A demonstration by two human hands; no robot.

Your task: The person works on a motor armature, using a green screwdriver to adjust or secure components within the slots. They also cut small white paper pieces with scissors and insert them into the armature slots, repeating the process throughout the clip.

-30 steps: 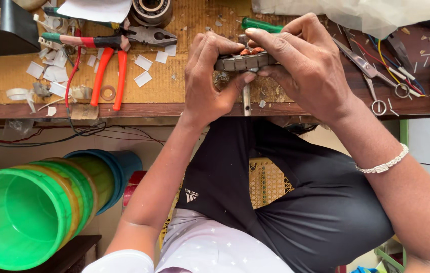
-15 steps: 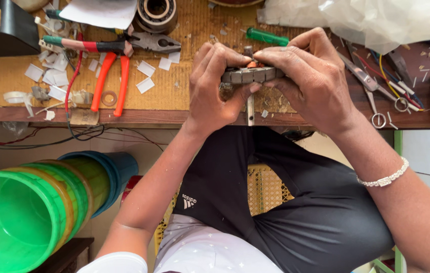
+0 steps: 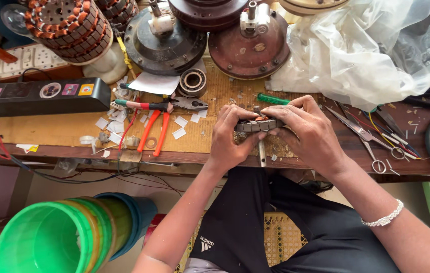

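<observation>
The left hand (image 3: pixel 228 141) and right hand (image 3: pixel 310 132) are both clamped on a grey ring-shaped stator (image 3: pixel 258 125) with copper windings, near the counter (image 3: pixel 73 132) edge at 6 o'clock

Between the hands (image 3: pixel 270 136) sits a dull grey laminated metal stator core (image 3: pixel 258 125) with copper-coloured windings. Under them, the worn brown wooden tabletop (image 3: pixel 73 134) looks matt and scuffed. Beyond the right hand lies crinkled glossy clear plastic sheeting (image 3: pixel 371 48); left of them, orange-handled pliers (image 3: pixel 155 129) with smooth plastic grips.

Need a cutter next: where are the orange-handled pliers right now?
Head view: the orange-handled pliers lie on the workbench, left of the left hand, just below the black box.
</observation>
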